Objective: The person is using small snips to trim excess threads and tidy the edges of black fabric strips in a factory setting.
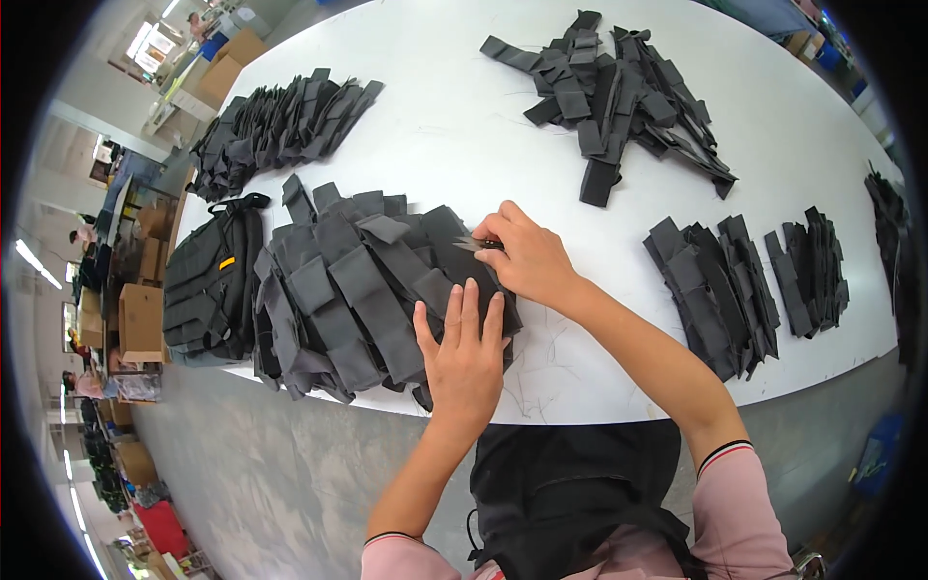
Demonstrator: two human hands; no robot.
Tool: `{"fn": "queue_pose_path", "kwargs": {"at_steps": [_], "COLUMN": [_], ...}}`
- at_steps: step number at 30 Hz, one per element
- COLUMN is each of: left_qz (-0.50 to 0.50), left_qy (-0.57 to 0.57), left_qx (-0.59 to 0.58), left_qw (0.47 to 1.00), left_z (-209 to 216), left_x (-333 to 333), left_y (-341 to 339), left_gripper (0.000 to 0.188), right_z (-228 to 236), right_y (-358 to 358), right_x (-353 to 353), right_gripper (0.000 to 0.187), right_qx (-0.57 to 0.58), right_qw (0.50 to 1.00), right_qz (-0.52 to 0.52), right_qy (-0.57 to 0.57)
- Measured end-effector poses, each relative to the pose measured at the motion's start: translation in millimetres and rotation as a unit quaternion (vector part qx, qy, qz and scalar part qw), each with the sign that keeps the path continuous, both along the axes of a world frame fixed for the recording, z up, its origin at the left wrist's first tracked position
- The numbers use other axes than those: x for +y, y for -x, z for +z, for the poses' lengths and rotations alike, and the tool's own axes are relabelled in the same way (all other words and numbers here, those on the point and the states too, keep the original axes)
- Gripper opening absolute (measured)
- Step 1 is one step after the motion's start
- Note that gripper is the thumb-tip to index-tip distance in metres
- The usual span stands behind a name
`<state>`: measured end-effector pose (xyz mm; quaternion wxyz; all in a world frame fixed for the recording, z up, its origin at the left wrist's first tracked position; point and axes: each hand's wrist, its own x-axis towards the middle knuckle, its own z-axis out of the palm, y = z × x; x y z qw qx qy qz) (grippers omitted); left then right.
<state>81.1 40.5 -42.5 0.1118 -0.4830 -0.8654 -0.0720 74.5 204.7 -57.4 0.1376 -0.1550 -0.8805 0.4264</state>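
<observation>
A large heap of dark grey fabric strips (338,280) lies overlapped at the near left of the white table. My left hand (462,362) rests on the heap's right edge, fingers stretched out over the cloth. Just beyond it, my right hand (530,253) is closed around small thread snips (468,243). Their pointed metal blades face left, over the dark strip at the heap's upper right edge. The fingers hide most of the handle, and I cannot tell whether the blades touch the cloth.
On the white table (435,126) lie further strip piles: one at far left (290,126), a tangled one at far right (619,97), and bundles (720,290) on the right. A black backpack (217,280) stands at the left edge. Loose threads (551,377) lie near the front edge.
</observation>
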Motion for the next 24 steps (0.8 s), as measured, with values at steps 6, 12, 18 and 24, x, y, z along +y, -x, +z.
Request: {"fn": "queue_pose_path", "kwargs": {"at_steps": [6,12,18,24], "left_qz": [0.01,0.018,0.021,0.027], "left_qy": [-0.01,-0.006,-0.009,-0.012], "left_qx": [-0.009,-0.016,-0.015,-0.022], "left_qw": [1.0,1.0,1.0,0.999], "left_z": [-2,-1,-3,-3], "left_x": [1,2,3,4], "left_y": [2,2,4,2], "left_gripper": [0.044,0.04,0.039,0.042], "right_z": [-11,-15,-17,-18], "right_y": [21,24,26,26], "right_x": [-5,-8,-8,-10], "right_gripper": [0.011,0.01,0.01,0.009], "right_qx": [-0.005,0.02,0.018,0.011], "right_qw": [0.999,0.999,0.999,0.998], "right_qz": [0.028,0.028,0.027,0.017], "right_qy": [-0.018,-0.032,-0.041,-0.065]}}
